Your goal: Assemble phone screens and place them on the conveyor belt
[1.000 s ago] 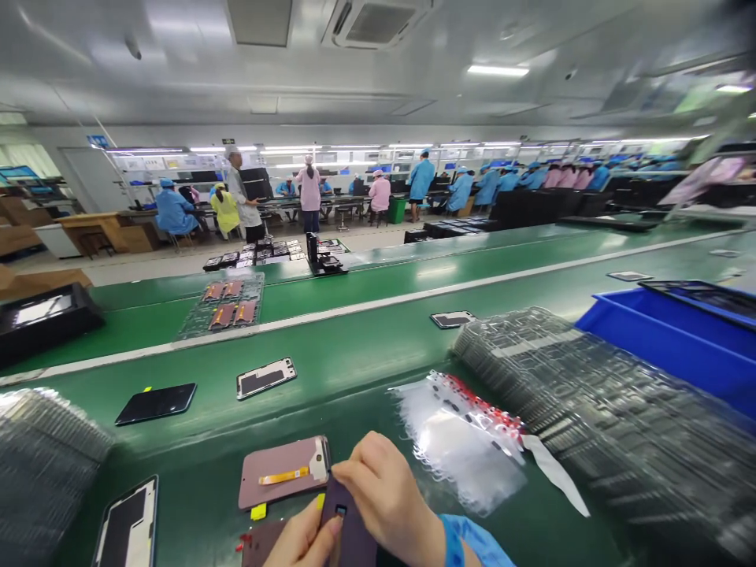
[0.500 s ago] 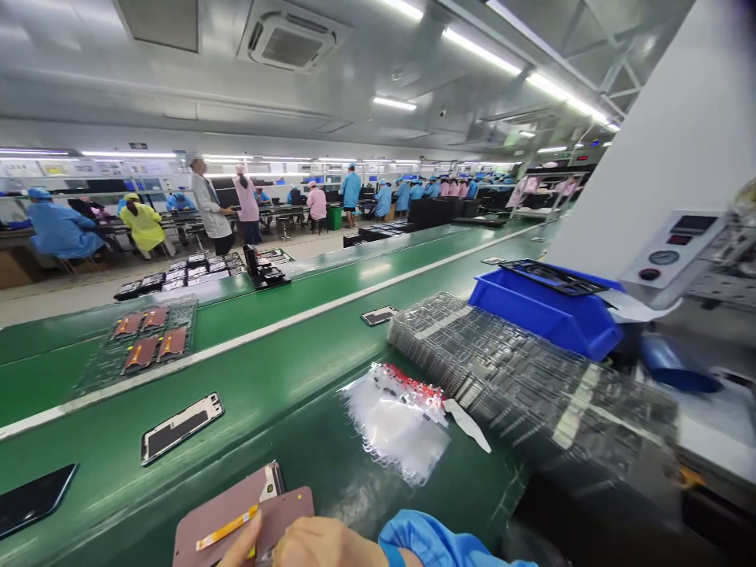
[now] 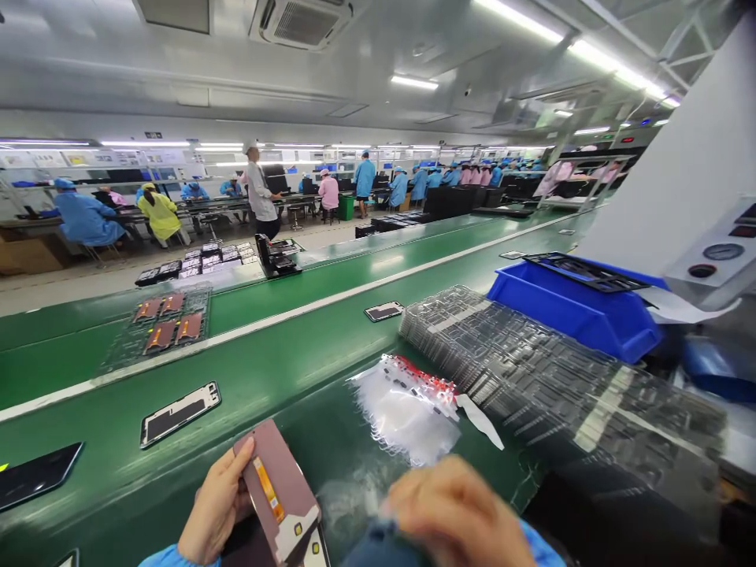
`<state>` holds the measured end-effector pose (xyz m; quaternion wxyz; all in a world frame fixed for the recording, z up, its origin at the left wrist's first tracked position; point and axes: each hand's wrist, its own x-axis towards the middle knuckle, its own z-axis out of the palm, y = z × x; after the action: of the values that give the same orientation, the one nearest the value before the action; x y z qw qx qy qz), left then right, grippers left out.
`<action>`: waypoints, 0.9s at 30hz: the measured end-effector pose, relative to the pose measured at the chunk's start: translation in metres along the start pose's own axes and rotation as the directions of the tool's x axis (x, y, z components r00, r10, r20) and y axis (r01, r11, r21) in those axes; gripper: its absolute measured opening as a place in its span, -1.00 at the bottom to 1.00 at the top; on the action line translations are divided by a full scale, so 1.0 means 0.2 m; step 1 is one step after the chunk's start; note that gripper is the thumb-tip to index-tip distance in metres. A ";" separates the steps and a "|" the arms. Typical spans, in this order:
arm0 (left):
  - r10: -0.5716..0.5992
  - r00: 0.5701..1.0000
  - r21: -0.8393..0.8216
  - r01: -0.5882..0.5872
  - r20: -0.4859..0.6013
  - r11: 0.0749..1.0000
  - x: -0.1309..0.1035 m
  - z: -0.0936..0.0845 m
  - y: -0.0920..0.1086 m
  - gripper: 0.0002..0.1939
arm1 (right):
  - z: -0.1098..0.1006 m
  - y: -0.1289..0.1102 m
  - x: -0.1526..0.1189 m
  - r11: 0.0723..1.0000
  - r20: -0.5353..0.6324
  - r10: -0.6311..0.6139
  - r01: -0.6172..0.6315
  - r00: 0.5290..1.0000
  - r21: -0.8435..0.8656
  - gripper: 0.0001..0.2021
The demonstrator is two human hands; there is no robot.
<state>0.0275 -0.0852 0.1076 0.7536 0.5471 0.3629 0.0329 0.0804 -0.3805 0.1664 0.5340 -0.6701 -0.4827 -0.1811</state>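
Note:
My left hand (image 3: 216, 504) is closed on the edge of a brownish-pink phone panel (image 3: 277, 480), which has an orange flex cable and a pale, notched lower end. A second similar panel shows beneath it at the bottom edge. To the right, my right hand (image 3: 461, 504) is blurred, its fingers bent over a dark bluish thing (image 3: 381, 547) that I cannot make out. Just beyond my right hand lies a fanned pile of clear film pieces with red tabs (image 3: 407, 413) on the green surface, a white strip (image 3: 481, 423) beside it.
Phone frames (image 3: 180, 413) and a dark phone (image 3: 38, 476) lie on the green belt at left. Stacked clear trays (image 3: 531, 362) and a blue bin (image 3: 567, 315) stand at right. Across the belt is a tray with four panels' worth of parts (image 3: 168, 323); people work beyond.
My hands have moved apart. The panel is now raised and turned in my left hand, while my right hand has shifted right with a dark thing under it. The view has shifted slightly.

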 end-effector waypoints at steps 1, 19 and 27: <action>0.010 1.000 -0.001 -0.010 -0.005 1.000 -0.01 0.00 0.01 -0.75 | -0.06 0.05 0.03 0.996 -0.058 0.054 -0.058 0.997 -0.072 -0.81; 0.124 0.975 -0.108 -0.105 0.185 0.989 -0.24 0.08 0.11 -0.70 | -0.03 0.86 -0.08 0.716 -0.233 0.608 -0.651 0.759 -0.253 -0.54; 0.219 0.860 0.255 -0.365 0.462 0.895 -0.16 0.22 0.02 -0.50 | 0.45 0.42 -0.17 -0.237 0.911 0.206 -0.885 0.357 0.400 -0.15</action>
<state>0.0309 -0.1337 0.1332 0.6959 0.7099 0.1032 -0.0324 0.1099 -0.3122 0.0629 0.6599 -0.3320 -0.1944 0.6454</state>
